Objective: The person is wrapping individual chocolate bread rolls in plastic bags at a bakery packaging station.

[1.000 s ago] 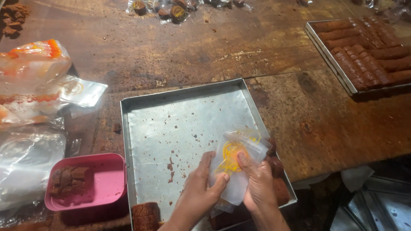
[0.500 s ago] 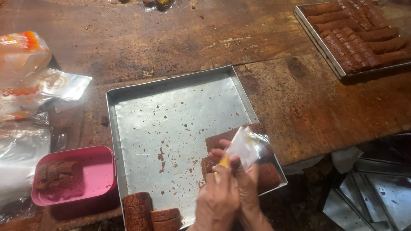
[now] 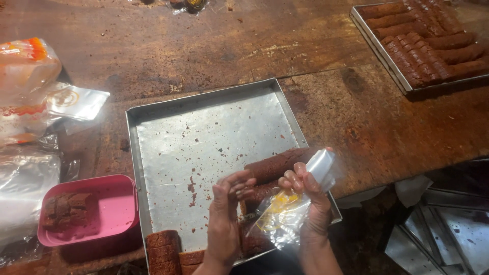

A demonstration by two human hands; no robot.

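**Bagging brown cake rolls at a worn wooden table**

A scarred, dark wooden table fills the frame, crumbs scattered over it. Lowest in the frame, the right hand is clenched around a clear plastic bag with a yellow print, pinching it near its open end so the mouth sticks up toward centre right. The left hand, just beside it, is released and holds nothing; its fingers curl over the brown cake rolls lying at the lower right of the large metal tray. More roll pieces sit at the tray's bottom edge. To the lower left stands a pink tub holding a few brown chunks, with loose plastic wrappers beyond it at the left edge. At the upper right, well apart, a second tray is packed with rows of rolls.

The step in hand looks like packing: a bag is ready and the free hand is going for a roll. The next move would call for spreading the bag's mouth open and sliding a roll in without crumbling it.

Compared with a second ago, when both hands worked the bag over the tray's right edge, the left hand has let go and now reaches toward the rolls, while the bag stands up more.
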